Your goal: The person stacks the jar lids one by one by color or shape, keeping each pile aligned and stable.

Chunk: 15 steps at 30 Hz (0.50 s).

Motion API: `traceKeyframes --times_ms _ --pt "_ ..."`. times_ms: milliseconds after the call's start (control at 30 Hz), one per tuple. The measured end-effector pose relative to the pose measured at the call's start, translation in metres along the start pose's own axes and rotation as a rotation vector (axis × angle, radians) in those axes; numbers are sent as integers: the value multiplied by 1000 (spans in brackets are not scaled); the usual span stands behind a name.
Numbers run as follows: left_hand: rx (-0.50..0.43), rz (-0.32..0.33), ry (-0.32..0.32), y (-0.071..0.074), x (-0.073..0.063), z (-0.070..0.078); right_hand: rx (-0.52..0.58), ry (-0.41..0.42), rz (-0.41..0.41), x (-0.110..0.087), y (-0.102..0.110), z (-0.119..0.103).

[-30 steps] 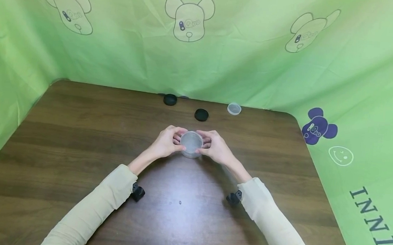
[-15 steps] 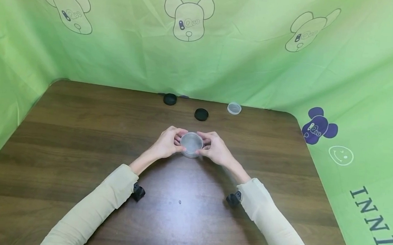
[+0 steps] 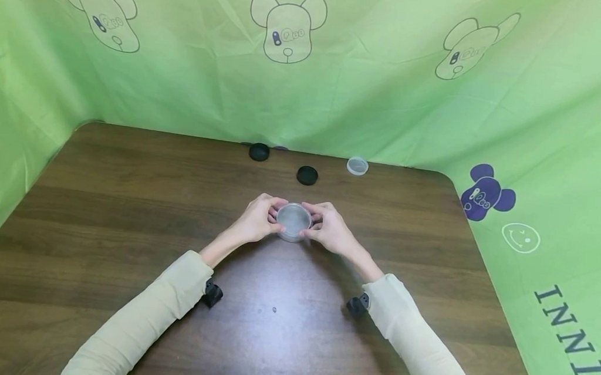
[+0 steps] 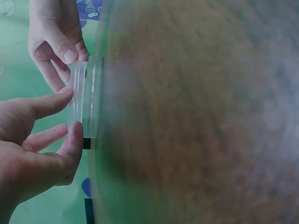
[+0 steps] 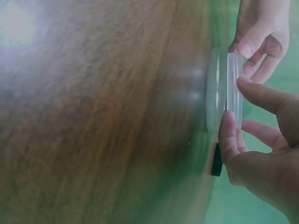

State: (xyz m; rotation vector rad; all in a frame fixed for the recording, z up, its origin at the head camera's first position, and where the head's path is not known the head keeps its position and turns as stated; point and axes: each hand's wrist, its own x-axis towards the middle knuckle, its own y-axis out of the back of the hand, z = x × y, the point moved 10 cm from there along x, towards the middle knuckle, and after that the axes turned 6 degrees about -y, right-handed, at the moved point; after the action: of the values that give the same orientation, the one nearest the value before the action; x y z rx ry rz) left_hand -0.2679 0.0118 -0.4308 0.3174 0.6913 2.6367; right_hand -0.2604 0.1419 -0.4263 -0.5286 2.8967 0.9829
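Observation:
A clear, round, shallow plastic dish (image 3: 294, 221) is held level between both hands at mid-table. My left hand (image 3: 258, 219) pinches its left rim with thumb and forefinger, and my right hand (image 3: 329, 228) grips the right rim the same way. Seen edge-on in the left wrist view, the dish (image 4: 78, 95) has ridged side walls. A second pale band lies just below it; whether this is another clear piece or a reflection I cannot tell. The right wrist view shows the dish (image 5: 235, 91) with fingertips on its rim.
Behind the hands lie a black round cap (image 3: 307, 175), another black cap (image 3: 259, 152) near the back edge, and a small clear round cap (image 3: 357, 166) to the right. A green printed curtain (image 3: 286, 104) hangs behind and beside the brown wooden table (image 3: 118, 208).
Almost nothing differs. Both hands keep their hold on the dish, which has shifted only very slightly in the head view.

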Motion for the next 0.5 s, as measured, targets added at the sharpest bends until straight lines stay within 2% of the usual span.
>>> traceKeyframes --times_ms 500 --pt "43 -8 -8 -6 2 -4 -21 15 22 0 -3 0"
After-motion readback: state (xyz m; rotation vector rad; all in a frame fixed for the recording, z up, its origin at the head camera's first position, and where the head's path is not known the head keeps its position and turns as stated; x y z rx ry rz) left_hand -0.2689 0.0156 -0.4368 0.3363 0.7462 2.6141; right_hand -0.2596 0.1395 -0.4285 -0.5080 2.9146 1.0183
